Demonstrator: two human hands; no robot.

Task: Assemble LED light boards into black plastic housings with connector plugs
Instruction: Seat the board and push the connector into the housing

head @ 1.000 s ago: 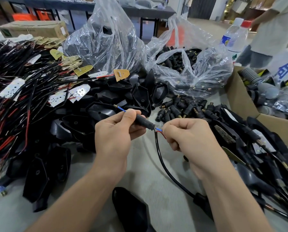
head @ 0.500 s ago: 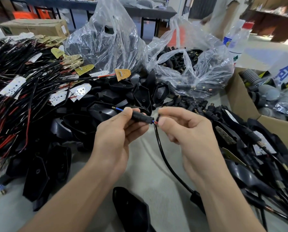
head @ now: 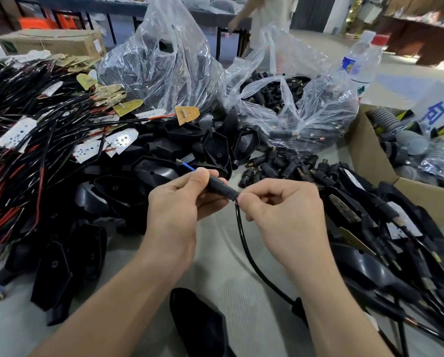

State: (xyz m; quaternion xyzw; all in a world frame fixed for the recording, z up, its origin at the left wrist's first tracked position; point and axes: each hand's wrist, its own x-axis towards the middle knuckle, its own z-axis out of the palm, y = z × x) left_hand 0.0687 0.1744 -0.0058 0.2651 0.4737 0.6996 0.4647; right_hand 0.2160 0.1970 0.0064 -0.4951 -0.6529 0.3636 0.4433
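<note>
Feeding black cable [head: 249, 251] into connector plug [head: 219, 188]: left hand [head: 179, 202] is gripping plug, right hand [head: 282, 212] is pinching cable at its rear; gap showing earlier is closing, plug nearly seated.

Grey worktop [head: 223, 256] in front. Behind, a long dark table [head: 112, 7] across the back, orange crates [head: 48, 21] under its left end. To the right, pale floor [head: 401, 73], bright with even light, reaching back to a dark door [head: 313, 11] and a brown counter [head: 422, 32]. Cardboard box [head: 50, 43] at back left.
</note>
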